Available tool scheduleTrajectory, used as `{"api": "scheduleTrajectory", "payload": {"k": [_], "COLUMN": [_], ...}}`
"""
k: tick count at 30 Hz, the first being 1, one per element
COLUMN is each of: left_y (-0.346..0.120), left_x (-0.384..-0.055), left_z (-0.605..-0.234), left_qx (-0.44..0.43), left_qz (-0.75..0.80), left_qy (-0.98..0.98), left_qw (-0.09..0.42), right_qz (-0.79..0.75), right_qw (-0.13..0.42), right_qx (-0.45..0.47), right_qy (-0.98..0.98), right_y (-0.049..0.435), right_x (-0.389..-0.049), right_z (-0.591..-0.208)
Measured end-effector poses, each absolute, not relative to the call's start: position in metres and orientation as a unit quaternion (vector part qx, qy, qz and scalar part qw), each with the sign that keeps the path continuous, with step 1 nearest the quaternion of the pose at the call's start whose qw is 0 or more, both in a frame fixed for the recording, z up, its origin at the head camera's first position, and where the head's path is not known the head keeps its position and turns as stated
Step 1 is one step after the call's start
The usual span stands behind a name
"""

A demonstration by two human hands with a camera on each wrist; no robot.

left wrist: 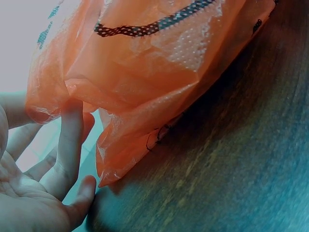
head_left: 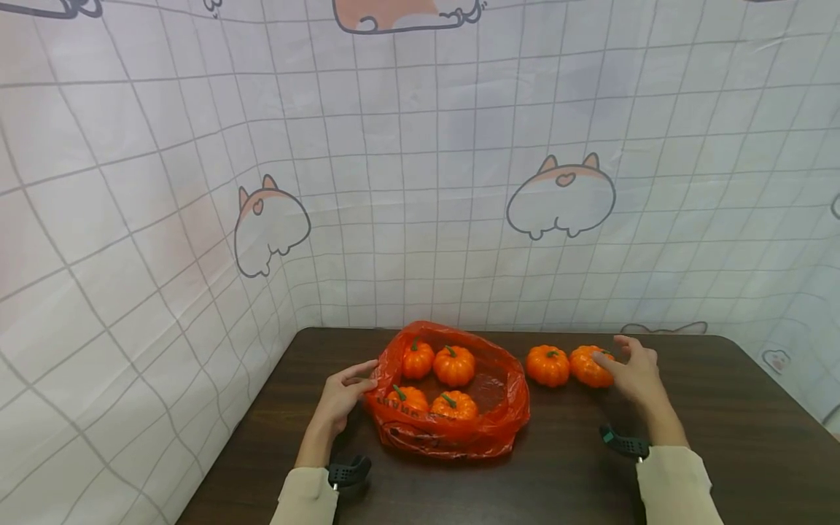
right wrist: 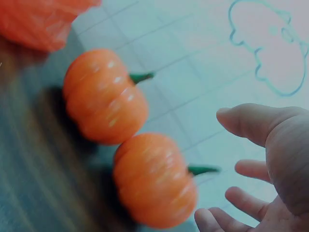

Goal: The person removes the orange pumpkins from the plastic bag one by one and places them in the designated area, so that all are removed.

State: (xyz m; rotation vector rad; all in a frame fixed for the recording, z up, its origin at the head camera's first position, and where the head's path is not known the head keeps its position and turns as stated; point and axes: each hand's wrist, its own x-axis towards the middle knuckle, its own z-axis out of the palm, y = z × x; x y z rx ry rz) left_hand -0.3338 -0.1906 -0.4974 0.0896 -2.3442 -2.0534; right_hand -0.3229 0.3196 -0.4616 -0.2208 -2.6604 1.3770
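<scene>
A red plastic bag [head_left: 453,437] stands with its mouth spread wide, and several small orange pumpkins [head_left: 454,366] with green stems lie inside it. My left hand [head_left: 341,397] pinches the bag's left rim. In the left wrist view, fingertips [left wrist: 72,113] press into the orange-looking plastic [left wrist: 140,72]. To the right of the bag, two more pumpkins sit side by side, a left one [head_left: 547,366] and a right one [head_left: 590,367]. My right hand [head_left: 636,372] hovers at the right one, thumb and fingers spread apart. The right wrist view shows a gap between the fingers and that pumpkin [right wrist: 154,181].
Everything stands on a dark brown wooden table [head_left: 564,474]. Behind it and on the left hangs a white gridded cloth [head_left: 433,182] with cartoon corgis. Both wrists wear dark bands, and the sleeves are cream.
</scene>
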Motion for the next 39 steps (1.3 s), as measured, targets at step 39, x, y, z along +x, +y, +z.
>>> {"api": "scheduleTrajectory", "payload": {"k": [39], "left_y": [-0.191], "left_x": [-0.332], "left_z": [-0.496], "left_qx": [0.026], "left_qz": [-0.661], "left_qy": [-0.750], "left_qw": [0.007], "right_qz": [0.467], "right_qw": [0.100], "right_qx": [0.215], "right_qy": [-0.852], "right_y": [0.182], "right_x": [-0.302], "right_z": [-0.418]}}
